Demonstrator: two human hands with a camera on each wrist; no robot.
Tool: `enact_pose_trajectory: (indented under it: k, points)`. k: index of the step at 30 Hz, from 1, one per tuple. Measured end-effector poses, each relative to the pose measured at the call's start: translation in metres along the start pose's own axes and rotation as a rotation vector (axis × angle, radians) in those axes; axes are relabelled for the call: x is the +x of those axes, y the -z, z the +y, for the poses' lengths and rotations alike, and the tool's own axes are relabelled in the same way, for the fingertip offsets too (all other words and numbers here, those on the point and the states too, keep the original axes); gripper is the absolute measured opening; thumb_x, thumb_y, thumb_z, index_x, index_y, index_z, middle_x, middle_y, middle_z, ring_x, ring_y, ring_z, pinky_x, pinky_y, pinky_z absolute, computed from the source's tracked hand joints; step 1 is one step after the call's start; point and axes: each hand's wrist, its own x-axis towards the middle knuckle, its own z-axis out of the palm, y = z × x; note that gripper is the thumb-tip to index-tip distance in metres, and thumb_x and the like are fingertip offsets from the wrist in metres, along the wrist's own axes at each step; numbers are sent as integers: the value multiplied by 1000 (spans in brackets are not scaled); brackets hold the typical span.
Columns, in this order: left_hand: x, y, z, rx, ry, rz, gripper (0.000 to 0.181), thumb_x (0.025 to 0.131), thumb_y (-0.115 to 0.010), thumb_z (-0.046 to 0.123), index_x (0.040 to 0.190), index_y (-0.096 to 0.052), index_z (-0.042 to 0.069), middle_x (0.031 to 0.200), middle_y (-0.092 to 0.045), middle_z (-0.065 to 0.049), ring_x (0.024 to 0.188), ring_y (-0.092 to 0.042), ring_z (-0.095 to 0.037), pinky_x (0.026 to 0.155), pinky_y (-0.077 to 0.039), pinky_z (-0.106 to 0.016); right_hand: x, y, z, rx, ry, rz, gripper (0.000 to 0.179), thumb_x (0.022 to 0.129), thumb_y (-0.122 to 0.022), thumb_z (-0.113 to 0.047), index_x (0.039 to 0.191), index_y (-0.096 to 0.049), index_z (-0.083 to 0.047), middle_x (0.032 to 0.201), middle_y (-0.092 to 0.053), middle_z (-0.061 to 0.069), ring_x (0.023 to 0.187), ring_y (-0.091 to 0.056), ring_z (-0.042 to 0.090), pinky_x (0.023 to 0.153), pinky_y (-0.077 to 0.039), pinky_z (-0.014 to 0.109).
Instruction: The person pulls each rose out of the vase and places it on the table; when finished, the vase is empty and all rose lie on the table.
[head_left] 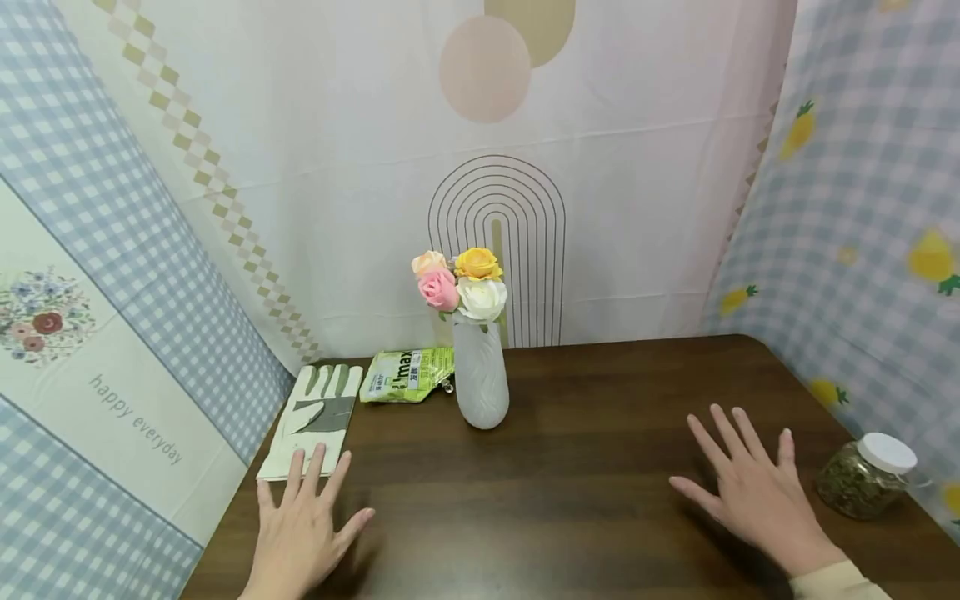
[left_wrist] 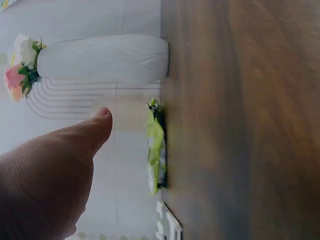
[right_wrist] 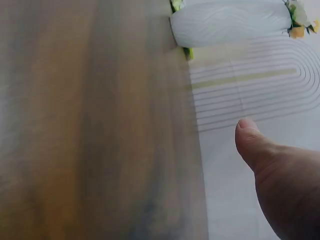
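Left hand (head_left: 300, 529) spread wide, gripping nothing, and the head view has it low over the left part of the table (head_left: 577, 492)! Its fingertips overlap the near end of the glove (head_left: 311, 417); touching or just above, I cannot tell. That glove lies straight ahead of the hand by the left edge, its long axis running away towards the far-left corner. Across the table, the right hand (head_left: 761, 500) is splayed too, holding nothing, with the jar (head_left: 855, 483) just beside it at the right edge, upright. Between them stands the vase (head_left: 482, 375) near the far edge, nearer the left hand, the packet (head_left: 401, 375) to its left. Over to the left wrist: thumb (left_wrist: 75, 142) stretched out, vase, packet and part of the glove beyond. Right wrist now: thumb out again, vase well apart from it, jar out of view.
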Motion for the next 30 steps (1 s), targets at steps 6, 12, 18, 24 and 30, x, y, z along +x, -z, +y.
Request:
enact_pose_trajectory:
  k: [6, 12, 18, 24, 30]
  points:
    - [27, 4, 13, -13, -57, 38, 85, 80, -61, 67, 149, -37, 25, 154, -30, -15, 144, -17, -35, 100, -13, -75, 30, 13, -13, -11, 42, -12, 94, 81, -52, -74, 155, -20, -25, 160, -11, 9, 147, 2, 25, 104, 20, 62]
    - [63, 10, 29, -112, -124, 53, 81, 82, -62, 64, 147, -41, 20, 151, -35, -16, 141, -24, -37, 101, -18, -73, 72, 25, -42, 61, 109, 2, 89, 85, -49, -73, 153, -26, -20, 158, -22, 10, 146, -12, 28, 110, 4, 64]
    - [108, 20, 44, -246, -243, 89, 76, 85, -63, 56, 144, -44, 11, 141, -46, -19, 132, -39, -38, 102, -32, -62, 120, 26, -76, 156, 240, 103, 80, 86, -57, -64, 147, -41, -14, 151, -37, 8, 141, -28, 28, 109, -19, 63]
    - [159, 23, 53, -393, -276, 83, 73, 87, -65, 49, 141, -45, 4, 133, -52, -19, 120, -50, -36, 96, -43, -52, 163, 33, -115, 288, 367, 225, 66, 86, -64, -54, 138, -53, -15, 138, -52, 8, 130, -44, 28, 103, -35, 55]
    - [200, 23, 73, -597, -198, -9, 78, 87, -66, 49, 146, -37, 7, 137, -51, -17, 124, -49, -35, 99, -41, -52, 199, 39, -143, 454, 343, 291, 58, 85, -70, -46, 132, -60, -13, 124, -62, 5, 114, -55, 22, 96, -45, 41]
